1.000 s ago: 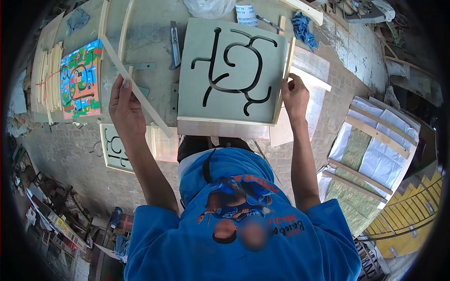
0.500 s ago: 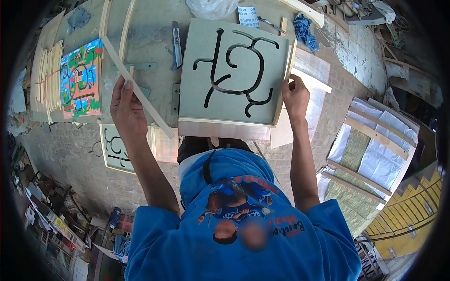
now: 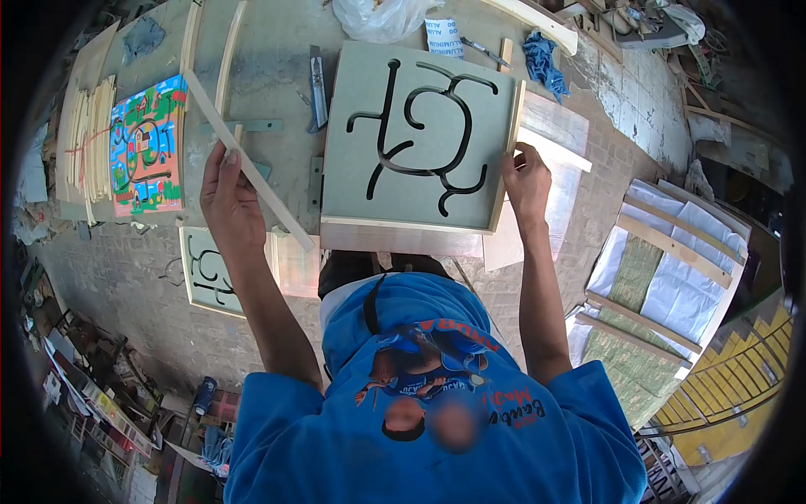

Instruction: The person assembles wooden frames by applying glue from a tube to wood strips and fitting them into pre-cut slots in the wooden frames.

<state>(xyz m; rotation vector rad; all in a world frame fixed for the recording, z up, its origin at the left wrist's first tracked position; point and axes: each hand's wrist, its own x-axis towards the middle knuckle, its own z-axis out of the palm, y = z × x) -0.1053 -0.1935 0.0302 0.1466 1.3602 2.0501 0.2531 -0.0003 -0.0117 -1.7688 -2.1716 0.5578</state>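
A grey-green board [image 3: 420, 134] with black curved grooves lies on the workbench [image 3: 269, 76], framed by pale wood strips. My right hand [image 3: 526, 182] presses a thin wood strip [image 3: 510, 151] against the board's right edge. My left hand [image 3: 228, 202] holds a long pale wood strip [image 3: 243, 160] that slants from upper left to lower right, left of the board.
A painted colourful board [image 3: 145, 144] and a bundle of strips [image 3: 80, 139] lie at the left. A utility knife [image 3: 317, 88], a plastic bag [image 3: 378, 17] and a blue rag [image 3: 541, 55] sit at the back. A second grooved board [image 3: 206, 273] leans below the bench.
The view has shifted slightly. My right hand has slid a little down along the board's right edge strip. My left hand still holds the long strip in much the same place.
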